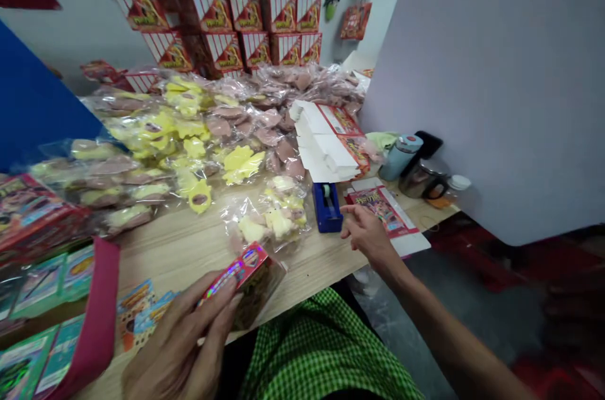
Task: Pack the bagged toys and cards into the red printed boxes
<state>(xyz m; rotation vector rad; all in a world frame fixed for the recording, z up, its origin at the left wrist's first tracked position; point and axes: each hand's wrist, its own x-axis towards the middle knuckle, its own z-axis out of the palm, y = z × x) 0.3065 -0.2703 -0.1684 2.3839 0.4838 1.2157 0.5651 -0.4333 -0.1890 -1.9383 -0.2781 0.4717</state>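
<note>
My left hand (189, 337) is closed around a small packet (258, 286) with a shiny red top edge and a see-through face; what lies inside is dark and unclear. It is held over the table's front edge. My right hand (366, 230) is beside the blue tape dispenser (326, 208), index finger stretched toward its front end and the other fingers partly bent. I see nothing held in it, and whether a fingertip touches the dispenser or a bit of tape is unclear. Between the hands lies a clear bag of pale yellow shapes (274, 222).
Clear bags of yellow and pink pieces (189, 129) cover the back of the wooden table. Unfolded cartons (326, 142) and a flat printed box (382, 211) lie right, near a bottle (399, 157) and steel mug (423, 178). A pink-edged box (104, 305) stands left. Cartons (246, 9) are stacked behind.
</note>
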